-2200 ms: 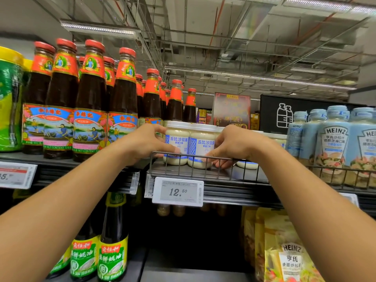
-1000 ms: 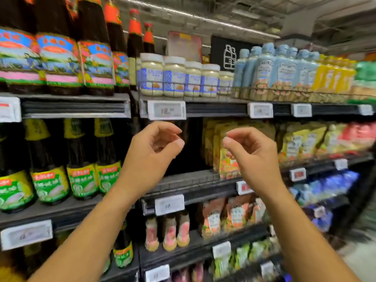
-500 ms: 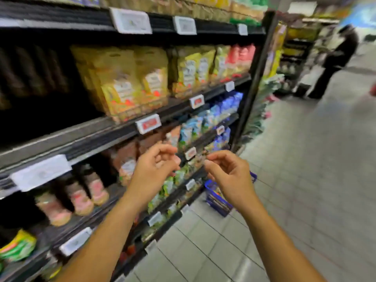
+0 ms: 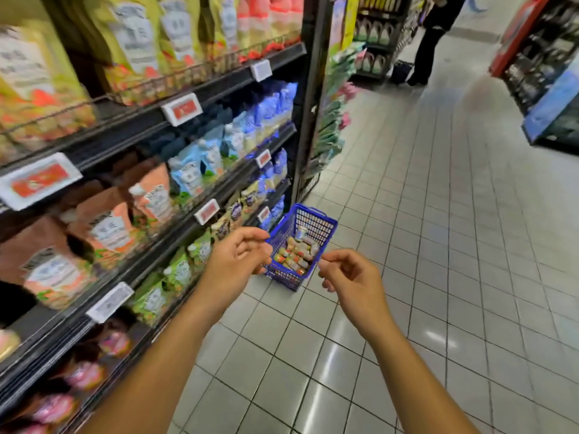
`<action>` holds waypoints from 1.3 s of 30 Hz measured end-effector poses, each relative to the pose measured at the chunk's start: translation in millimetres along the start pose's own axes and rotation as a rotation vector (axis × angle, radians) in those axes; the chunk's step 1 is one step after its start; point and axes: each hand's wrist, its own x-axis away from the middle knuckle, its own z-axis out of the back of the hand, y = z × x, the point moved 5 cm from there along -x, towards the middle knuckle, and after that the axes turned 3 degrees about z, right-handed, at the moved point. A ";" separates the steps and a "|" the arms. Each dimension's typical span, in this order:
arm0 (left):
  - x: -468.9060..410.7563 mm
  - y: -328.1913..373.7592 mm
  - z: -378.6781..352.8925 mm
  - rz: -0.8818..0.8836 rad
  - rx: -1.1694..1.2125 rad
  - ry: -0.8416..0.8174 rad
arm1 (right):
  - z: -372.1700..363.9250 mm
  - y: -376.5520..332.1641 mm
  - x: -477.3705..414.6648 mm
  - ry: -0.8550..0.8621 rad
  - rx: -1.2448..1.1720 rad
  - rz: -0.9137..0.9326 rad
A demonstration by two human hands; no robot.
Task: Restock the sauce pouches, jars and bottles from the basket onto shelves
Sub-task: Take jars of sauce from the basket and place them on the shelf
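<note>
Where the shelves [image 4: 225,77] end, a basket [image 4: 315,223] stands on tiles [image 4: 438,245].

Blur smears the pouches [image 4: 103,227] on the left shelves and leaves the price tags [image 4: 40,181] unreadable. The left hand [image 4: 233,261] covers the near left corner of the blue basket [image 4: 316,223], whose contents [image 4: 294,255] are too small to tell jars from bottles. A person [image 4: 430,42] down the aisle is cut off by the top edge.
</note>
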 end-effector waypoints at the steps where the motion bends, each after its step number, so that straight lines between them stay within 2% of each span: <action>1: -8.2 -3.3 -6.3 0.006 -0.006 -0.008 | 6.9 3.6 -5.4 0.005 0.009 -0.009; 11: -95.7 -30.3 -29.0 0.102 -0.003 -0.032 | 25.5 44.8 -70.8 0.081 0.024 -0.148; 28: -321.3 -52.3 -13.5 0.252 -0.026 -0.187 | -35.5 90.7 -254.6 0.208 0.020 -0.262; 39: -417.5 -77.5 -68.5 0.364 -0.060 -0.233 | 3.0 138.3 -332.2 0.282 0.020 -0.314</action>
